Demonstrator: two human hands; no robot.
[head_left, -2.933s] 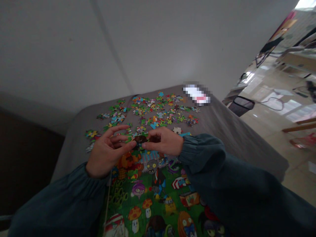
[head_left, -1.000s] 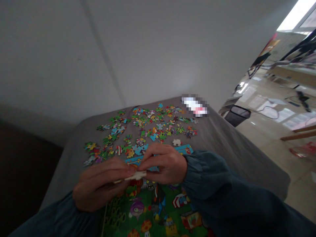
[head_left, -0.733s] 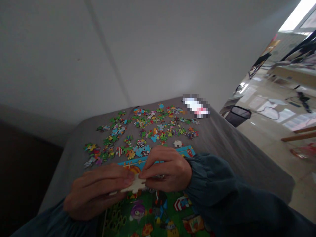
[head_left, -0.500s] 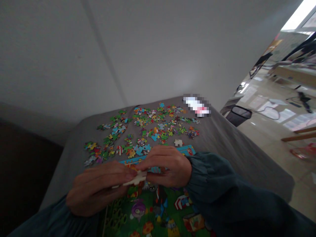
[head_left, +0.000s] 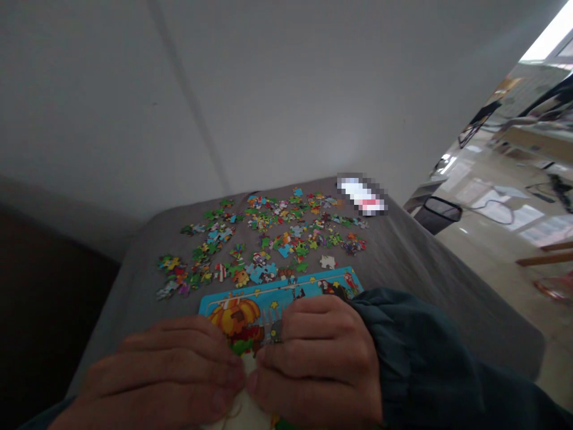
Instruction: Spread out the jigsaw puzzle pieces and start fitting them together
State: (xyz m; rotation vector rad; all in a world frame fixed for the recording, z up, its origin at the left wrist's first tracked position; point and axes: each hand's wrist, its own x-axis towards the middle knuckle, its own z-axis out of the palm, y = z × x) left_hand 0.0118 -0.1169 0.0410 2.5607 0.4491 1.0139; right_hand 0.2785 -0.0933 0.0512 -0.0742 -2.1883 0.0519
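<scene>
My left hand (head_left: 165, 376) and my right hand (head_left: 317, 358) are close to the camera at the bottom of the view, fingertips meeting. Between them they pinch a pale puzzle piece (head_left: 244, 412), its blank back turned up and mostly hidden by my fingers. Beneath and beyond the hands lies a colourful puzzle picture (head_left: 268, 298) with a blue border and an orange pumpkin. Several loose puzzle pieces (head_left: 277, 233) are scattered over the grey cloth beyond it. One pale piece (head_left: 328, 261) lies face down by the picture's far right corner.
The grey-covered table (head_left: 412, 280) stands against a white wall. A blurred white and pink object (head_left: 362, 194) lies at its far right corner. A dark bin (head_left: 436, 214) stands on the shiny floor to the right, with furniture farther back.
Both hands with the pale piece have come nearer to the camera and lower in the view. More of the picture's blue top border and pumpkin now shows.
</scene>
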